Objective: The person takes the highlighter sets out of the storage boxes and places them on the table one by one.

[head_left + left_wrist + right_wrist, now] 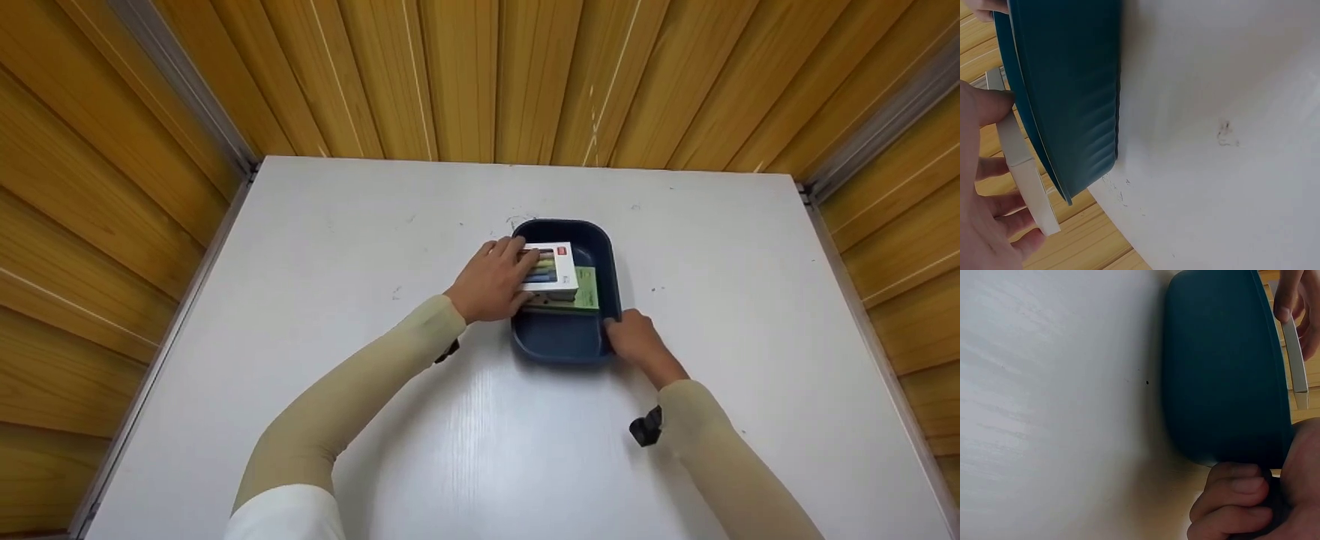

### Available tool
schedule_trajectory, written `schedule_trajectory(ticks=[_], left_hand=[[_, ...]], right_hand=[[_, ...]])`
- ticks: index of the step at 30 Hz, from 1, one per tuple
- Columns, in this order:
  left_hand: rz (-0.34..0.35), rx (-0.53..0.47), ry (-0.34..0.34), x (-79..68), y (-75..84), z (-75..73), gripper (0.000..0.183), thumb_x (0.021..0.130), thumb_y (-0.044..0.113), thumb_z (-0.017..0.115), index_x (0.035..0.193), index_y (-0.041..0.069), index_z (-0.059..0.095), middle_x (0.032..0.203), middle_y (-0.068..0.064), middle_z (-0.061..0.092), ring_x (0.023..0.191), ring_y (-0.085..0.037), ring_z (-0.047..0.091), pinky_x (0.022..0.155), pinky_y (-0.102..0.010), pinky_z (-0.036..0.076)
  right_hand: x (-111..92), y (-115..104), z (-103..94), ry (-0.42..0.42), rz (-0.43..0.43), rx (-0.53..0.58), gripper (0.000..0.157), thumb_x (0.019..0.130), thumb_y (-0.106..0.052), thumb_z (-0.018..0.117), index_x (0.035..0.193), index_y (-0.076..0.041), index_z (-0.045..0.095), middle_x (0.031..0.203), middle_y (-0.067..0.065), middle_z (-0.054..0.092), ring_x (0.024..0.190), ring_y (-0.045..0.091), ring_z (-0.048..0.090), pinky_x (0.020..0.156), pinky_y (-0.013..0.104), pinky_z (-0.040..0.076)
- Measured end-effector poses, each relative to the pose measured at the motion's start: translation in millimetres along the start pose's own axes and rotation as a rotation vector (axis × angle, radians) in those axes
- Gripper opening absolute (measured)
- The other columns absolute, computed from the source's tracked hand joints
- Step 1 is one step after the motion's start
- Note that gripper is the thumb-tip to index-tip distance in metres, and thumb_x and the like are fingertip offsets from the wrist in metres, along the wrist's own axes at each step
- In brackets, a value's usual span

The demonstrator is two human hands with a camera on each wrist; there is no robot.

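Note:
A deep dark-blue plastic basin with rounded corners stands on the white table. My left hand grips a white box whose window shows rows of coloured sticks. The thumb is on the near edge and the fingers lie along the far side and top. In the left wrist view this box sits at the level of the basin's rim. Beneath it a flat green pack lies inside the basin, partly covered. My right hand holds the basin at its near right side, thumb over the rim and fingers curled outside.
The white table carries a few small dark marks and scuffs. Wood-patterned panels wall it in at the back and on both sides, with metal posts at the corners. A small black wrist camera hangs under the right forearm.

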State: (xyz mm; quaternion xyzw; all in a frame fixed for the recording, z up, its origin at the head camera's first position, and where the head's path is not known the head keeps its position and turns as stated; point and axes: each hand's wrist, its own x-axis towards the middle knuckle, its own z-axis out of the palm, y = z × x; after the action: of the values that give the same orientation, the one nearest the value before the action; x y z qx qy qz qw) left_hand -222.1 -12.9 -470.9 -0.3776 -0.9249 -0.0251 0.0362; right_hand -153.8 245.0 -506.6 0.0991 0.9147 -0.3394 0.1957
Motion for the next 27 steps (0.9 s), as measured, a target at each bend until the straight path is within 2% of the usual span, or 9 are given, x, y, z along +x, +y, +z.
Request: schedule_trajectory(ticks=[7, 16, 21, 27], left_hand=[[-0.018, -0.02, -0.016, -4.1, -3.8, -2.0, 0.06, 0.095, 0.046, 0.051, 0.145, 0.017, 0.034, 0.142, -0.012, 0.039, 0.131, -0.027, 0.039, 0.114, -0.042, 0.032], [-0.032, -0.042, -0.014, -8.3, -7.2, 3.3, 0.06, 0.096, 0.048, 0.049, 0.145, 0.018, 0.034, 0.142, -0.012, 0.039, 0.132, -0.026, 0.038, 0.114, -0.042, 0.031], [-0.018, -0.065, -0.006, -11.0, -10.5, 3.9, 0.059, 0.096, 0.046, 0.05, 0.144, 0.017, 0.035, 0.142, -0.013, 0.039, 0.133, -0.028, 0.038, 0.114, -0.044, 0.032], [-0.019, -0.07, 0.019, -12.6, -17.4, 0.6, 0.06, 0.095, 0.045, 0.052, 0.146, 0.018, 0.034, 0.144, -0.013, 0.037, 0.135, -0.027, 0.037, 0.115, -0.043, 0.03]], right_hand=[[0, -1, 1.1, 0.015, 0.003, 0.0, 0.031, 0.097, -0.021, 0.033, 0.084, -0.001, 0.054, 0.073, 0.006, 0.053, 0.067, 0.02, 0.052, 0.058, 0.028, 0.04], [-1, 1, 2.2, 0.016, -0.007, -0.02, 0.037, 0.097, -0.019, 0.033, 0.096, 0.008, 0.058, 0.077, 0.01, 0.055, 0.071, 0.022, 0.054, 0.062, 0.028, 0.041], [-1, 2, 3.2, -0.005, 0.018, 0.002, 0.036, 0.098, -0.02, 0.033, 0.095, 0.006, 0.058, 0.073, 0.007, 0.053, 0.067, 0.02, 0.053, 0.059, 0.027, 0.041], [-2, -3, 0.0, -0.009, 0.038, -0.004, 0.038, 0.099, -0.023, 0.031, 0.101, 0.007, 0.055, 0.08, 0.009, 0.053, 0.072, 0.021, 0.053, 0.061, 0.028, 0.041]])
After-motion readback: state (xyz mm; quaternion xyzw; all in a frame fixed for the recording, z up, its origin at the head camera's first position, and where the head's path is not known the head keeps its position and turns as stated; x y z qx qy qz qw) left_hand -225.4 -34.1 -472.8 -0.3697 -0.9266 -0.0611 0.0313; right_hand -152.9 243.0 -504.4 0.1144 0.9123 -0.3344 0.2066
